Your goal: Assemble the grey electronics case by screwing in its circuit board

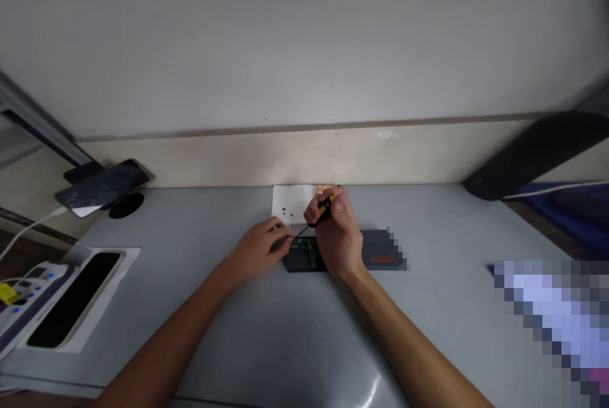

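Left hand (261,248) mid-frame, fingers curled together, pressing the flat dark device (304,256) with exposed green board. Just right, right hand (335,233) clamped round a slim yellow-and-black screwdriver (320,214), thin shaft slanting down-left to the board. White paper sheet (291,202) behind.

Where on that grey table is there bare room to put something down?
The grey table is bare between the black phone on its stand and the white paper sheet, and again in front, between the forearms. It is crowded at the middle, where the left hand and right hand work a yellow-handled screwdriver over the dark flat device.
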A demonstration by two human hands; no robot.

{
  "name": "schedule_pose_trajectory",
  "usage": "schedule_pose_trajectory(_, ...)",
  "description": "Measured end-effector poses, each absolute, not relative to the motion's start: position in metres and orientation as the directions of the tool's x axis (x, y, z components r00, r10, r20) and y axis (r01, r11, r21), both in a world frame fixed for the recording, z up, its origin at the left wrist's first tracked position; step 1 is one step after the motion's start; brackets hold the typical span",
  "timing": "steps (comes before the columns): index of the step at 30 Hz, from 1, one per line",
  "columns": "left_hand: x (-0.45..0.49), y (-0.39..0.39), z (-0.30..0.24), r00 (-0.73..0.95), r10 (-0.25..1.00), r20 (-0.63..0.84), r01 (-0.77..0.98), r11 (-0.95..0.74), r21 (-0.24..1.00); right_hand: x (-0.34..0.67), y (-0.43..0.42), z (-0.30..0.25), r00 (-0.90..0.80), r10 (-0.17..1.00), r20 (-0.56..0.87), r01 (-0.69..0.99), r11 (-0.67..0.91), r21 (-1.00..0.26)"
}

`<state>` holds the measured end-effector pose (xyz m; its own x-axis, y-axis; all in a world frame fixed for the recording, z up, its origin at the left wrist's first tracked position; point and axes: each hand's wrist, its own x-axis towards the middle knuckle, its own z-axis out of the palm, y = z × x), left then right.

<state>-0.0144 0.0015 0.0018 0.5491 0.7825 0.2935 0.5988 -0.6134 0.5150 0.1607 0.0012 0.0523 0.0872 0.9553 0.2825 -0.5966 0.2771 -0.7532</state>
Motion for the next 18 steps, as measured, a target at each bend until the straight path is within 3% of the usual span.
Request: schedule_pose_trajectory(18, -0.0127, 0.0017, 0.0015, 0.542, 0.784, 0.303, 0.594, -0.613, 0.521, 0.1631, 0.0008, 0.0557, 0.077, 0.955, 0.287, -0.555, 0.281, -0.783)
